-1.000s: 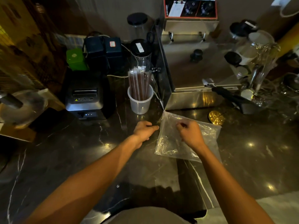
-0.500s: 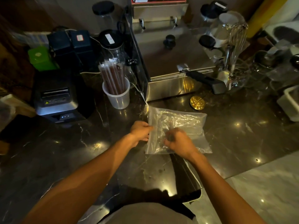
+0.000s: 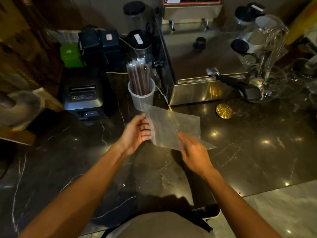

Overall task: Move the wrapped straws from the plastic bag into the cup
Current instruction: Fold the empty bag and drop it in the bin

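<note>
A clear plastic bag (image 3: 173, 126) is held flat and lifted just above the dark marble counter (image 3: 248, 152); I see no straws in it. My left hand (image 3: 137, 133) grips its left edge. My right hand (image 3: 193, 152) holds its near right corner. Behind the bag stands a translucent cup (image 3: 142, 98) with a bunch of brown wrapped straws (image 3: 139, 74) standing upright in it.
A steel appliance (image 3: 202, 66) with a black handle stands right of the cup. A black receipt printer (image 3: 84, 93) sits to the left. Lidded jars (image 3: 139, 43), a glass pitcher with a whisk (image 3: 271, 48) and a gold disc (image 3: 223, 111) crowd the back of the counter.
The bag lay crumpled on the counter under both hands; now it is flattened and raised off the surface, tilted toward the cup. Both hands shifted to its edges.
</note>
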### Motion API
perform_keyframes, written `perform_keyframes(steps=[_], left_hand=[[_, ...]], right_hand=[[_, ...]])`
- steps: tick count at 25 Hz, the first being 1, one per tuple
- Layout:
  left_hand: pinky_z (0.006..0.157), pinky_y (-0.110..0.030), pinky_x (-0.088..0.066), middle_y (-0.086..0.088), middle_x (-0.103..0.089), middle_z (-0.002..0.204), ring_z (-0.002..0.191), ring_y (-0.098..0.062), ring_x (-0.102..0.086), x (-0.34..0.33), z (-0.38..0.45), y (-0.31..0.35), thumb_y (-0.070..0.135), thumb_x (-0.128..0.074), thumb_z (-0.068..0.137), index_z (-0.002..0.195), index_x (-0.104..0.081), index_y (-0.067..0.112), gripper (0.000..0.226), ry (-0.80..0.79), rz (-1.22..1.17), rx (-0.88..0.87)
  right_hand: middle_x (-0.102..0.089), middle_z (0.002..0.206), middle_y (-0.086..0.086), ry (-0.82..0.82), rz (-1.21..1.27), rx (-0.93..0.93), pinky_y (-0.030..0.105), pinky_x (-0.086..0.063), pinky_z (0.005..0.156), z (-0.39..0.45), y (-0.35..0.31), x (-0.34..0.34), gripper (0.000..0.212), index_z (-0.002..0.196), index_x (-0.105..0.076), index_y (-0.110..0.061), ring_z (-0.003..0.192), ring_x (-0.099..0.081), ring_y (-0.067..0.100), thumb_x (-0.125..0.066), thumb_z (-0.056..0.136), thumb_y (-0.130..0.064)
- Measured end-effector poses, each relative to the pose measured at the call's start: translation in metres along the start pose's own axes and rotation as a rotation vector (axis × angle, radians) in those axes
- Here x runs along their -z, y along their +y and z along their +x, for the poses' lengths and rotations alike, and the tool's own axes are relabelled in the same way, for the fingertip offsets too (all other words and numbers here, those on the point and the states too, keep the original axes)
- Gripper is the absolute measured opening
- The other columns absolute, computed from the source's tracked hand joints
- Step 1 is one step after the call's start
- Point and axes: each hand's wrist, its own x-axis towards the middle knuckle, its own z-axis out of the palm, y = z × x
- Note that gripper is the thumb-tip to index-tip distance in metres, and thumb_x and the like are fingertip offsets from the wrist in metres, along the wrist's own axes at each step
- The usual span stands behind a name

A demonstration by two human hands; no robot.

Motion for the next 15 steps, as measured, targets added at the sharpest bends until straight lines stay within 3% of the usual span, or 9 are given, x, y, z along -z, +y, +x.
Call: perform_keyframes(steps=[2,4,6,8,10,11,13,15], left_hand=[[0.074,-0.035,-0.062,-0.011,-0.073,0.099,0.088,-0.025,-0.073,0.007,-0.006,0.0,0.042,-0.048,0.098,0.114,-0.068,0.009,0.042,0.016,-0.007,-0.07],[0.082,-0.036,-0.062,-0.009,-0.072,0.117,0.107,-0.026,-0.07,0.01,-0.009,-0.006,0.046,-0.052,0.093,0.126,-0.064,0.013,0.048,0.083,0.094,-0.125],[0.1,-0.039,-0.055,-0.008,-0.065,0.136,0.126,-0.024,-0.064,0.013,-0.014,-0.013,0.058,-0.056,0.089,0.142,-0.055,0.019,0.066,0.098,0.181,-0.156],[0.109,-0.039,-0.048,-0.004,-0.061,0.145,0.132,-0.018,-0.06,0.015,-0.021,-0.019,0.074,-0.055,0.084,0.149,-0.049,0.022,0.083,0.018,0.233,-0.164],[0.103,-0.037,-0.052,-0.002,-0.067,0.137,0.124,-0.017,-0.067,0.018,-0.027,-0.024,0.074,-0.061,0.083,0.141,-0.057,0.021,0.079,-0.035,0.309,-0.132],[0.093,-0.036,-0.058,-0.005,-0.073,0.125,0.112,-0.018,-0.073,0.019,-0.028,-0.026,0.065,-0.066,0.086,0.13,-0.064,0.018,0.065,-0.035,0.329,-0.108],[0.066,-0.03,-0.061,-0.008,-0.078,0.089,0.075,-0.018,-0.078,0.021,-0.029,-0.033,0.045,-0.07,0.093,0.102,-0.073,0.011,0.035,0.051,0.364,-0.108],[0.047,-0.023,-0.054,-0.008,-0.072,0.069,0.051,-0.014,-0.069,0.025,-0.027,-0.043,0.032,-0.068,0.097,0.09,-0.069,0.004,0.029,0.201,0.414,-0.128]], right_hand=[[-0.078,0.097,0.007,-0.028,0.28,-0.055,0.037,-0.062,0.073,0.008,-0.015,0.012,0.024,0.121,-0.071,-0.025,0.083,-0.075,0.019,-0.063,0.101,-0.013],[-0.074,0.077,0.0,-0.084,0.564,-0.106,0.033,-0.058,0.064,0.019,-0.022,0.027,0.015,0.093,-0.075,-0.026,0.069,-0.071,0.014,-0.064,0.102,-0.024],[-0.08,0.088,0.006,-0.115,0.843,-0.19,0.034,-0.061,0.072,0.028,-0.028,0.04,0.028,0.092,-0.08,-0.013,0.081,-0.077,0.021,-0.07,0.095,-0.039],[-0.081,0.105,0.017,-0.194,1.111,-0.311,0.037,-0.064,0.075,0.03,-0.03,0.046,0.028,0.103,-0.082,-0.011,0.092,-0.079,0.031,-0.072,0.094,-0.035],[-0.079,0.108,0.022,-0.242,1.229,-0.39,0.038,-0.065,0.074,0.029,-0.027,0.042,0.029,0.109,-0.08,-0.003,0.089,-0.079,0.03,-0.071,0.097,-0.028],[-0.079,0.108,0.022,-0.247,1.252,-0.431,0.039,-0.065,0.077,0.028,-0.023,0.039,0.032,0.111,-0.078,0.0,0.089,-0.079,0.029,-0.071,0.098,-0.029],[-0.08,0.107,0.019,-0.229,1.202,-0.531,0.041,-0.063,0.085,0.025,-0.017,0.028,0.038,0.112,-0.076,0.001,0.093,-0.079,0.029,-0.068,0.099,-0.034],[-0.082,0.095,0.013,-0.209,1.042,-0.653,0.036,-0.063,0.076,0.02,-0.012,0.013,0.037,0.104,-0.079,-0.005,0.082,-0.079,0.024,-0.065,0.101,-0.04]])
